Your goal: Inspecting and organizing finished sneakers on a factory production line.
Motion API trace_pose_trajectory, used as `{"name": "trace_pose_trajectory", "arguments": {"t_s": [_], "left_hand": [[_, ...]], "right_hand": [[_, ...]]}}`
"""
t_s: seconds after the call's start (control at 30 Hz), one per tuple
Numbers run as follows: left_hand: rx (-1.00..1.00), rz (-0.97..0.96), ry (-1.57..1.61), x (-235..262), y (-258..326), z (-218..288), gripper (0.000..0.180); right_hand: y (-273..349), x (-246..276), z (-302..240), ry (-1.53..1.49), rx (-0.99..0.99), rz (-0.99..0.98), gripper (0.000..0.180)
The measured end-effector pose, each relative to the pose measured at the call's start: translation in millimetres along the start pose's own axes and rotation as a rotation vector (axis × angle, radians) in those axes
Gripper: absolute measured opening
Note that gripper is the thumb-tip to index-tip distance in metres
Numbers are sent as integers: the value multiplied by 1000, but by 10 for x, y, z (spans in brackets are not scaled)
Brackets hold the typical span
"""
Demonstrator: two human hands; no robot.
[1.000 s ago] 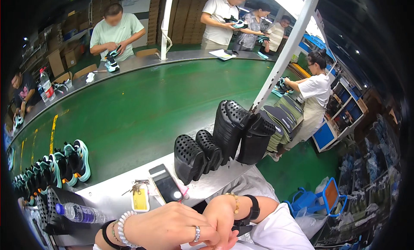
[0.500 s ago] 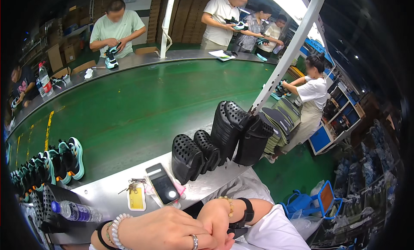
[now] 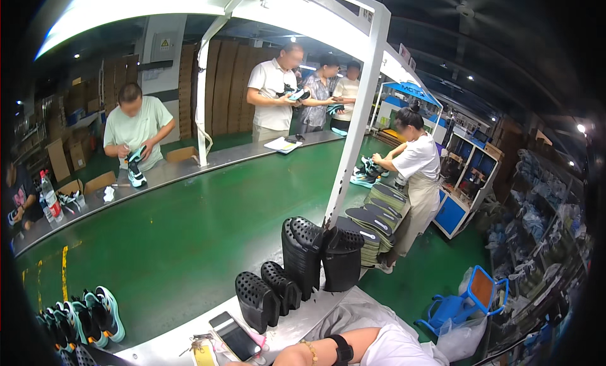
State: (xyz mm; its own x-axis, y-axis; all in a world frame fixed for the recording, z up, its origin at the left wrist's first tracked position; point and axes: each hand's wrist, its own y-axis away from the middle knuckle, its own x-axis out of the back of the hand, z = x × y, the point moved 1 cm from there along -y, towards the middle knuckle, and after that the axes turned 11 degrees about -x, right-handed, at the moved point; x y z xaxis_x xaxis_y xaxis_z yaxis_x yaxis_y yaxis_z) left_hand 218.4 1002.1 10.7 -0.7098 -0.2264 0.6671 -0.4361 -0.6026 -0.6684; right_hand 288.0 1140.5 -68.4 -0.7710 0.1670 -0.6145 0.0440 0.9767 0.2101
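Only the edge of my right hand (image 3: pixel 288 358) shows at the lower edge, below a wrist with a beaded bracelet; its fingers are cut off. The right forearm, with a black strap round it, comes in from the right. My left hand lies outside the picture. Nearest to the right hand is a smartphone (image 3: pixel 236 338), lying face up on the metal tabletop (image 3: pixel 158 352). Keys (image 3: pixel 201 338) and a yellow card (image 3: pixel 204 355) lie left of the phone. Black clog-shaped pieces with perforated tops (image 3: pixel 257 300) stand just beyond it, some stacked tall.
Black-and-turquoise sneakers (image 3: pixel 101 315) stand in a row at left. A white post (image 3: pixel 355 132) rises beside the clog-shaped pieces. Stacked insoles (image 3: pixel 369 230) lie near a co-worker at right. A blue stool (image 3: pixel 451 310) stands on the floor. Several people stand across the green surface (image 3: pixel 170 233).
The view has tilted up, so my hands, earlier clasped one over the other, have dropped out or nearly out below. The purple-labelled bottle has left the picture too.
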Motion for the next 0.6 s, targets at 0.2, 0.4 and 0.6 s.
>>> {"name": "trace_pose_trajectory", "arguments": {"t_s": [0.2,0.4,0.6], "left_hand": [[418,-413,208,-64,121,-34,32],[-2,178,-15,-12,51,-31,18],[41,102,263,-2,127,-128,17]], "right_hand": [[-1,-4,6,-29,-3,29,45],[-5,-33,2,-69,13,14,43],[-117,62,-77,260,82,-251,55]]}}
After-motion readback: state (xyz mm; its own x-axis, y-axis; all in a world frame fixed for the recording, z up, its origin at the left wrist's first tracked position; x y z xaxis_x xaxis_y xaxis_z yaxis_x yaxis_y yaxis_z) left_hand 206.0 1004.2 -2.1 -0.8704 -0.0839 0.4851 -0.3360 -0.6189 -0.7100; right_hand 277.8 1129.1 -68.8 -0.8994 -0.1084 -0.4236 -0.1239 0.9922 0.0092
